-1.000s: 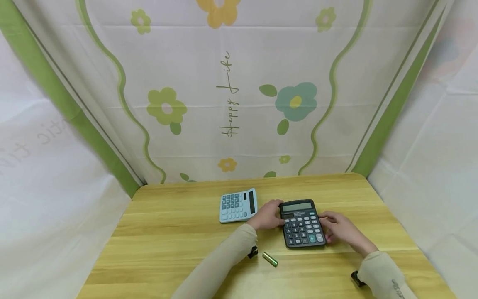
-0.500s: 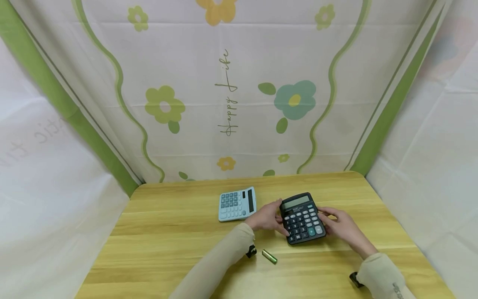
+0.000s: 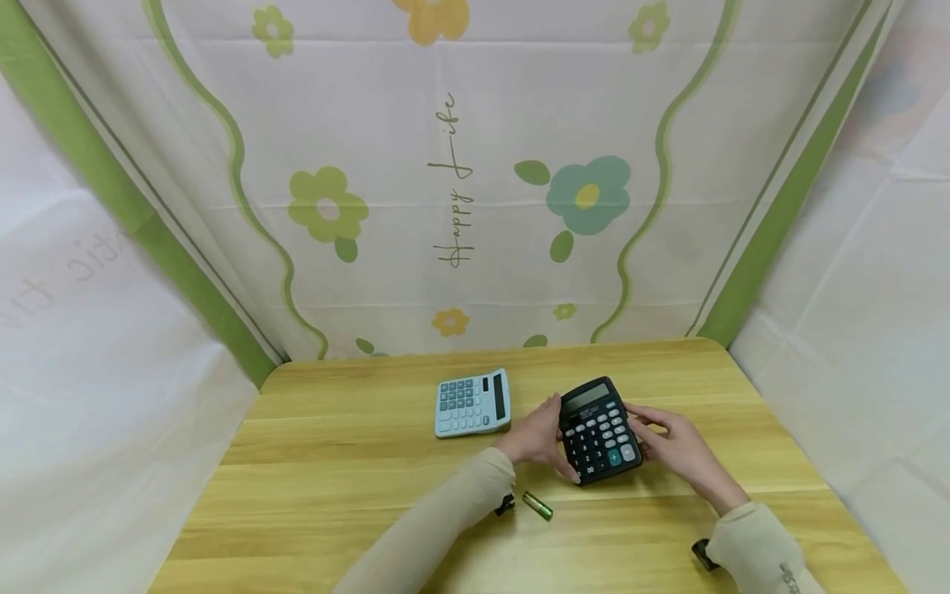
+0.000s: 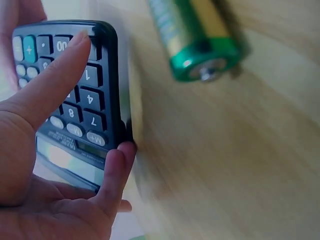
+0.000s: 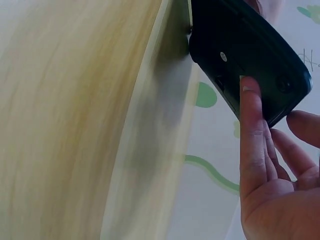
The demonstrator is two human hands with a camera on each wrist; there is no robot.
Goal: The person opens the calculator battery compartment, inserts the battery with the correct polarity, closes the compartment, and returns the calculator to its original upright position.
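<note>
Between the two hands a black calculator (image 3: 599, 433) is held tilted, its right side raised off the table. My left hand (image 3: 536, 433) grips its left edge; in the left wrist view the thumb (image 4: 60, 75) lies over the keys near the corner and other fingers are at the edge. My right hand (image 3: 679, 450) holds the right edge, and the right wrist view shows a finger (image 5: 251, 100) against the dark underside (image 5: 250, 60). A green and gold battery (image 3: 538, 506) lies on the table just in front of the left hand.
A light blue calculator (image 3: 472, 404) lies on the wooden table (image 3: 334, 478), left of the left hand. A white floral curtain (image 3: 445, 206) hangs behind the table's back edge, and white cloth (image 3: 853, 330) hangs at the sides.
The black calculator lay flat on the table a second ago; its right side has been lifted and it has tilted to the left. The left thumb has moved down to its lower left corner.
</note>
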